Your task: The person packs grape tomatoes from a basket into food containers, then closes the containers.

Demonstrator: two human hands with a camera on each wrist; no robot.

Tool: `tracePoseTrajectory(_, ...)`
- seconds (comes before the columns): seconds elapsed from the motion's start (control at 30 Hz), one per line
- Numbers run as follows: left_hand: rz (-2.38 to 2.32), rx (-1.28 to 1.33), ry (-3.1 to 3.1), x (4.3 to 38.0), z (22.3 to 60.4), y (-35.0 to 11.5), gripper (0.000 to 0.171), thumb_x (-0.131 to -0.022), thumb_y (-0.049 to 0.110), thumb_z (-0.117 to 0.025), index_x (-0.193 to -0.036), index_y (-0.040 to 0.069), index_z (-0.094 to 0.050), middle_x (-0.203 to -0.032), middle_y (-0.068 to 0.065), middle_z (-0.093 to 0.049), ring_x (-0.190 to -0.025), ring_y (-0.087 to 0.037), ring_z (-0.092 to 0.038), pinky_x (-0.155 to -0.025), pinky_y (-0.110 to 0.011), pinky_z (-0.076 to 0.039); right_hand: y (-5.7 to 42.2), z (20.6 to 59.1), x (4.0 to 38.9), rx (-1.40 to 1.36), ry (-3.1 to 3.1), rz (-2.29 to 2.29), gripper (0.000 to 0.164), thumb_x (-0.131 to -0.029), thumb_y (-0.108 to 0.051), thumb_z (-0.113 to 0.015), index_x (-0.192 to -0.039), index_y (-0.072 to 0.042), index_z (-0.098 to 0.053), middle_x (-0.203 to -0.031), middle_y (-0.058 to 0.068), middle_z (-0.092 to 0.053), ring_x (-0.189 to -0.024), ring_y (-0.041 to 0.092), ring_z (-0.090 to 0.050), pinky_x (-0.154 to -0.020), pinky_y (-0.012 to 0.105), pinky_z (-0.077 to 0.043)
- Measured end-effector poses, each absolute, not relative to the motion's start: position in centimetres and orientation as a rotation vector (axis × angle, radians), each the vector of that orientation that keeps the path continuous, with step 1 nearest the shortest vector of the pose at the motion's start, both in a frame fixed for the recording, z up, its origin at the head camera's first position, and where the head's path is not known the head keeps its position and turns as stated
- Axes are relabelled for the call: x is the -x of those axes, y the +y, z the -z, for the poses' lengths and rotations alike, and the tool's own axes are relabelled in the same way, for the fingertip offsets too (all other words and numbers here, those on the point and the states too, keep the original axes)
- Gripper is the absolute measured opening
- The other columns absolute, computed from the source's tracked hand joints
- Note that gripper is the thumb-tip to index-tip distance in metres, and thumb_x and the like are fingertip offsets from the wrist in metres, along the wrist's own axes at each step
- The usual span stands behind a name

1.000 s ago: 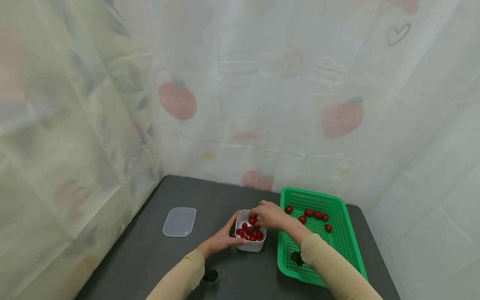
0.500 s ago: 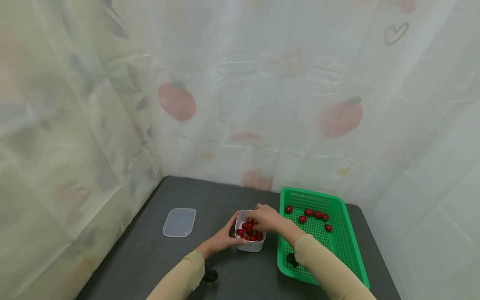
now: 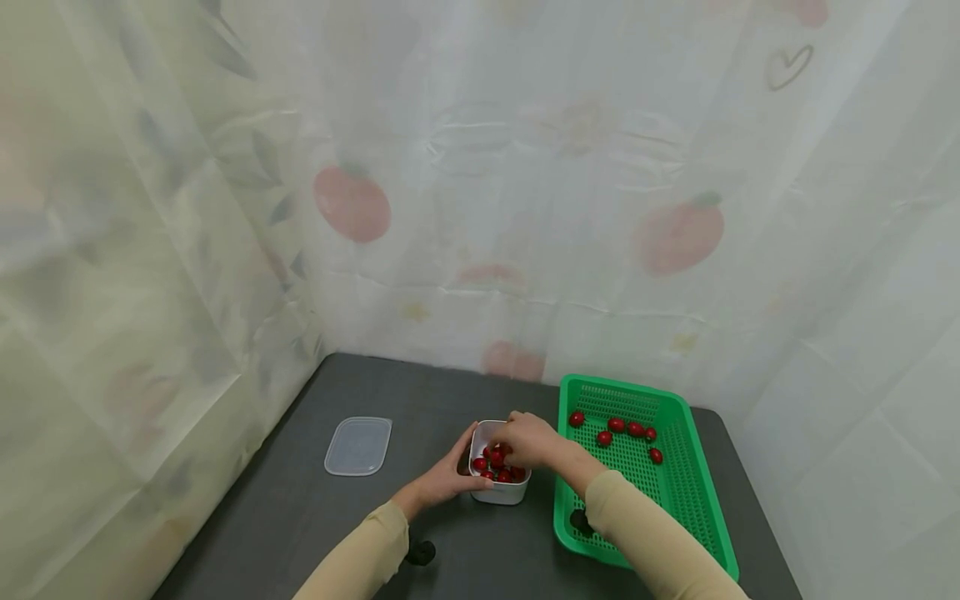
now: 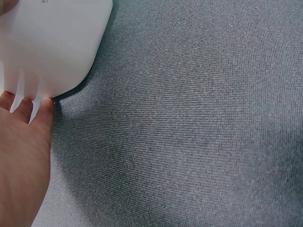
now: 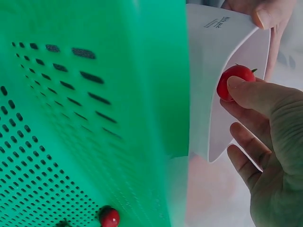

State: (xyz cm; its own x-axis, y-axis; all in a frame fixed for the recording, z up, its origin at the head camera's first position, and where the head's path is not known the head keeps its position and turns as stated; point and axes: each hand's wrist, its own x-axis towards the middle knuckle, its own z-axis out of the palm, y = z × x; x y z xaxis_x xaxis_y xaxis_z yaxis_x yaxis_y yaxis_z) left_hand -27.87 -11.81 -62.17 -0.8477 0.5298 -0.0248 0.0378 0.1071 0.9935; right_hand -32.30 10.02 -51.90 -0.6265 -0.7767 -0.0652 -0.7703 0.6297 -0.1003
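A white plastic container [image 3: 501,493] with several red cherry tomatoes [image 3: 480,464] inside stands on the dark table. My left hand [image 3: 442,479] grips its left side, thumb over the near rim; in the left wrist view, fingertips press against its wall. Over the opening is my right hand [image 3: 528,440]. Thumb and index finger pinch a cherry tomato [image 5: 235,84] at the mouth of the container, as the right wrist view shows, and the other fingers curl loosely below. From the head view this hand covers part of the container's inside.
To the right stands a green perforated basket [image 3: 712,500], its wall close beside the container, with several cherry tomatoes [image 3: 617,425] toward its far end. A translucent square lid [image 3: 358,446] lies on the table [image 3: 435,392] at the left. Patterned sheets hang behind and at both sides.
My right hand has moved slightly left and deeper over the container, hiding more of the tomatoes inside. The left hand has kept its grip in the same place.
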Motion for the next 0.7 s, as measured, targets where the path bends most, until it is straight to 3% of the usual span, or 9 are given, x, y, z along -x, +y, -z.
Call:
tracePoseTrajectory(0.27, -1.779, -0.531, 2.034, 28.0, 62.4, -11.8, 0.101, -0.098, 0.014, -0.07, -0.165, 0.028, 0.005, -0.169, -0.015, -0.008, -0.146, -0.039, -0.032, -0.108, -0.044, -0.044, 10.1, 52.0, 32.2, 1.301, 2.741, 0.103, 0.023, -0.089, -0.016, -0.079, -0.111, -0.023, -0.08, -0.094, -0.01, -0.073, -0.08, 0.012, -0.046, -0.066, 0.027, -0.045)
tracePoseTrajectory(0.43, -1.778, -0.546, 2.038, 27.9, 62.5, -11.8, 0.103, -0.097, 0.02, -0.072, -0.165, 0.025, 0.005, -0.169, -0.015, -0.01, -0.147, -0.039, -0.03, -0.109, -0.046, -0.043, 10.3, 52.0, 32.2, 1.279, 2.723, 0.139, 0.027, -0.089, -0.014, -0.078, -0.115, -0.021, -0.079, -0.094, -0.005, -0.074, -0.081, 0.013, -0.047, -0.067, 0.028, -0.047)
tracePoseTrajectory(0.7, -1.794, -0.53, 2.039, 27.9, 62.3, -11.7, 0.104, -0.097, 0.016, -0.073, -0.165, 0.024, 0.005, -0.168, -0.017, -0.011, -0.146, -0.041, -0.031, -0.107, -0.044, -0.045, 12.0, 51.1, 32.7, 1.278, 2.778, 0.212, 0.028, -0.092, -0.016, -0.076, -0.12, -0.02, -0.077, -0.104, -0.005, -0.075, -0.097, 0.018, -0.055, -0.08, 0.035, -0.051)
